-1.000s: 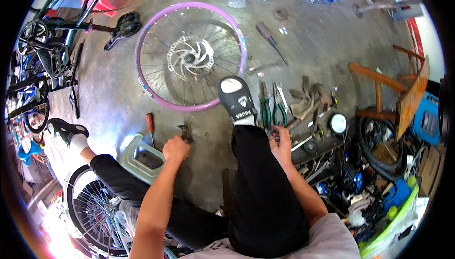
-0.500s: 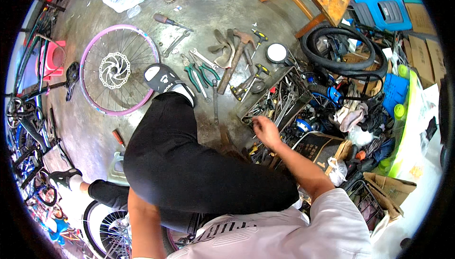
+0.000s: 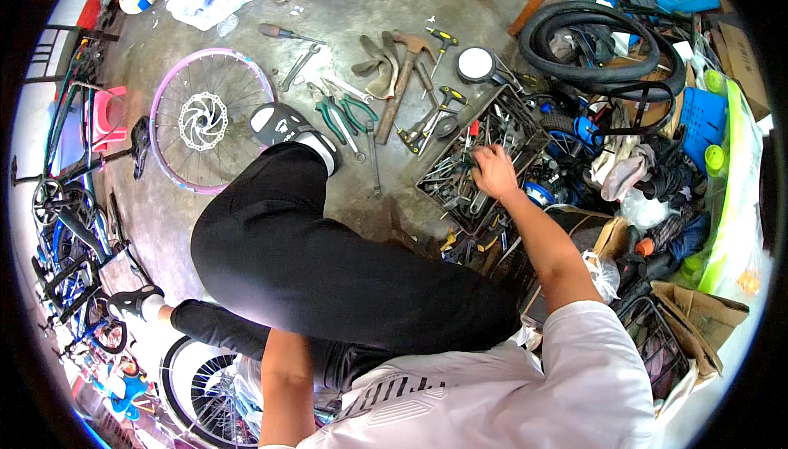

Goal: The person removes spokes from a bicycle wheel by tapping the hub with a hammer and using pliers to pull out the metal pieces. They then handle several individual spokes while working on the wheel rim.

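Observation:
My right hand (image 3: 495, 172) is down among the loose tools in an open metal toolbox (image 3: 542, 139). Its fingers curl inward at the tips, and what they pinch, if anything, is hidden by the hand. Spanners and small metal parts fill the box around it, with a small red piece (image 3: 474, 128) just beyond the fingers. Of my left arm only the forearm (image 3: 287, 383) shows; the hand is hidden behind my thigh. Left of the box lie a hammer (image 3: 400, 92), green-handled pliers (image 3: 332, 115), a spanner (image 3: 374, 162) and a yellow-and-black T-handle tool (image 3: 451, 100).
A pink-rimmed bicycle wheel (image 3: 174, 80) with a brake disc lies by my shoe (image 3: 283, 126). Black tyres (image 3: 538, 38) are piled beyond the toolbox, near a wooden stool (image 3: 533, 10). Bicycles (image 3: 74, 235) line the left, and clutter fills the right side.
My right hand has moved away from me and to the right, from the toolbox's near edge into its contents. The whole view has shifted slightly.

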### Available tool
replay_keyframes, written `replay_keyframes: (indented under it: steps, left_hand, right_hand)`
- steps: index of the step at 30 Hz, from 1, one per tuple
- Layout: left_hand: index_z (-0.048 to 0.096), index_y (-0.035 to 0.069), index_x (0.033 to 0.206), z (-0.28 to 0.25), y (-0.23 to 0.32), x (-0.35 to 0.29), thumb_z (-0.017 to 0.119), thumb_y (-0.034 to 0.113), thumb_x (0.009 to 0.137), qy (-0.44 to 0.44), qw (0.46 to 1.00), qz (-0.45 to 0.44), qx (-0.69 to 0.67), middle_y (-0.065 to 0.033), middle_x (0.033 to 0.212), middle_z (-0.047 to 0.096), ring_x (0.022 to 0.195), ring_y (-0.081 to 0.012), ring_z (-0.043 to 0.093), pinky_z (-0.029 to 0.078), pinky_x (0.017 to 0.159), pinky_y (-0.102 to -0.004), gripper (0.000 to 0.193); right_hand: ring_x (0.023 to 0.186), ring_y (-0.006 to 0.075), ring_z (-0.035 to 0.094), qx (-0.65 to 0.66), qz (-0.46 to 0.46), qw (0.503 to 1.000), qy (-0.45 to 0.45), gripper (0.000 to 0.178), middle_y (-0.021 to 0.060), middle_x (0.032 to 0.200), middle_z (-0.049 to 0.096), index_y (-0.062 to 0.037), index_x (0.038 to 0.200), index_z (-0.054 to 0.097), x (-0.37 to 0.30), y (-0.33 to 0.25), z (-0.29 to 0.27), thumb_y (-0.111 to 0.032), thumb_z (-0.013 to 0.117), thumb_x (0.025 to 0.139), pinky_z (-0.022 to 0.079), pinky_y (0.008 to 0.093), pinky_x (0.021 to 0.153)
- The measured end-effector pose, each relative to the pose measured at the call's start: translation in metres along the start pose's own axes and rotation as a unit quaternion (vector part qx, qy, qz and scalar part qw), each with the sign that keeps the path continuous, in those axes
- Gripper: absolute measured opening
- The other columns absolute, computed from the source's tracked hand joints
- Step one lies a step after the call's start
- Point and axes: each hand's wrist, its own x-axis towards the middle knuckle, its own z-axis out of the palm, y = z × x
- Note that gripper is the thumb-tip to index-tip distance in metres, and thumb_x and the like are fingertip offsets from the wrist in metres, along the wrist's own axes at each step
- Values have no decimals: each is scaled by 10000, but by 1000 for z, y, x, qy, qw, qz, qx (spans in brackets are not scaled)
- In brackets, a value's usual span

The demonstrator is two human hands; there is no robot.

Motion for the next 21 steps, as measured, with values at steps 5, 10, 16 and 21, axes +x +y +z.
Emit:
replay_keyframes:
  steps: [5,10,16,21]
  left_hand:
    - [691,19,1053,3,-2,-8,644,234,951,-2,1000,-3,-22,-145,974,708,871,-285,681,535,767,-399,242]
    - [681,25,1044,6,-4,-12,650,228,952,1,999,-4,-40,-133,954,695,850,-270,666,525,750,-389,225]
    - [668,31,1033,9,-5,-18,658,220,954,0,998,-7,-63,-119,930,679,824,-252,648,512,731,-376,206]
    - [658,36,1024,11,-4,-20,665,214,955,-4,997,-11,-74,-107,911,666,803,-237,632,501,715,-365,191]
  right_hand:
    - [1325,355,509,-4,-35,999,28,366,104,1414,593,-32,1242,641,-68,-14,14,-145,683,896,425,494,1091]
    - [1170,346,605,38,3,999,11,274,119,1258,658,-46,1171,654,-55,-13,4,-80,610,903,463,490,1006]
    - [960,376,667,42,57,994,86,193,143,1059,669,-99,1116,692,23,21,0,-103,631,933,515,491,838]
    - [1082,309,685,-106,-14,987,-117,223,104,1181,693,-117,988,786,61,27,8,-272,763,829,469,474,966]
